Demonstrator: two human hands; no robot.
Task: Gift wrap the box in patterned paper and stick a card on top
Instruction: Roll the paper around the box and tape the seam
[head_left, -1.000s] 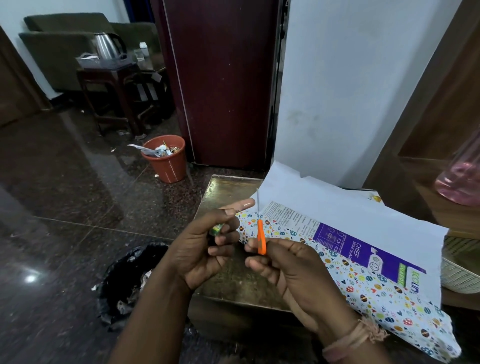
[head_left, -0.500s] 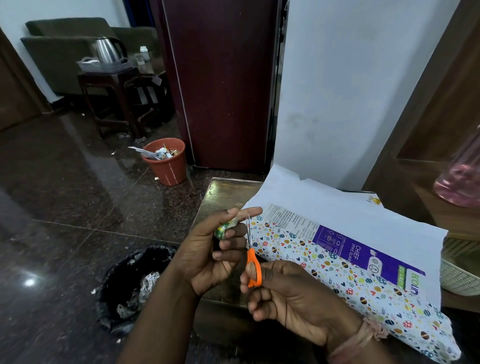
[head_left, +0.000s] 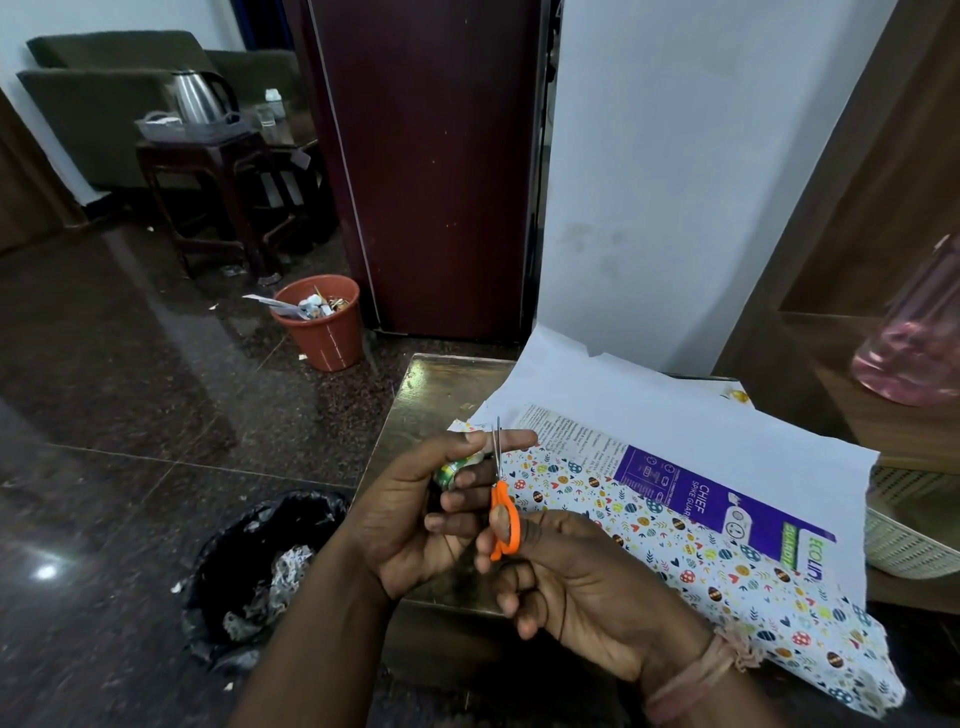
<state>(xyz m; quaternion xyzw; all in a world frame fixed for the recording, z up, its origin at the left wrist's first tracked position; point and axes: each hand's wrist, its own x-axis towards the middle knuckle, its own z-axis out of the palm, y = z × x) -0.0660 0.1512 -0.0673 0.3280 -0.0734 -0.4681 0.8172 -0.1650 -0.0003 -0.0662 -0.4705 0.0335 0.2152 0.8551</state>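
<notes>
A long purple-and-white box (head_left: 717, 506) lies on the small metal table (head_left: 441, 384), partly covered by patterned wrapping paper (head_left: 701, 577) whose white underside (head_left: 649, 415) folds up behind it. My left hand (head_left: 410, 514) is closed around a small green tape roll (head_left: 452, 467), with thumb and forefinger pinched above it. My right hand (head_left: 576, 577) holds small orange-handled scissors (head_left: 503, 514), blades pointing up just beside the left fingertips. I cannot make out the tape strip itself.
A black-lined bin (head_left: 260, 571) stands on the dark floor left of the table. An orange waste bucket (head_left: 322, 327) sits farther back by a maroon door. A white woven basket (head_left: 914, 540) and a pink bottle (head_left: 914, 343) are at the right.
The scissors have dropped slightly and shifted left toward my left hand's fingertips. My right hand has moved lower and closer to the left hand. The box and paper have not moved.
</notes>
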